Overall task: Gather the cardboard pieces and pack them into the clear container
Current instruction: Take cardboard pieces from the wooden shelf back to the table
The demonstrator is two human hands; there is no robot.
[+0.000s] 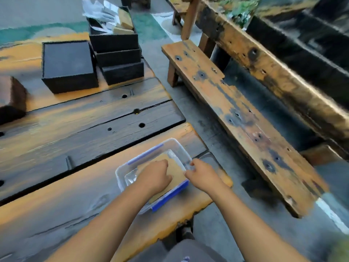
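A clear container (175, 146) with blue clips sits near the right end of the wooden table. A brown cardboard piece (176, 171) lies flat inside it. My left hand (154, 176) presses down on the cardboard, fingers curled on its surface. My right hand (203, 174) rests at the container's right rim, its fingertips pinching the cardboard's right edge. More tan cardboard pieces (125, 23) stick out of an open black box at the far end of the table, mixed with white wrappers.
A stack of black boxes (119, 59) and a closed black box (69, 67) stand at the table's far side. A dark brown block (11, 95) sits at the left edge. A worn wooden bench (236, 114) runs along the right, across a concrete gap.
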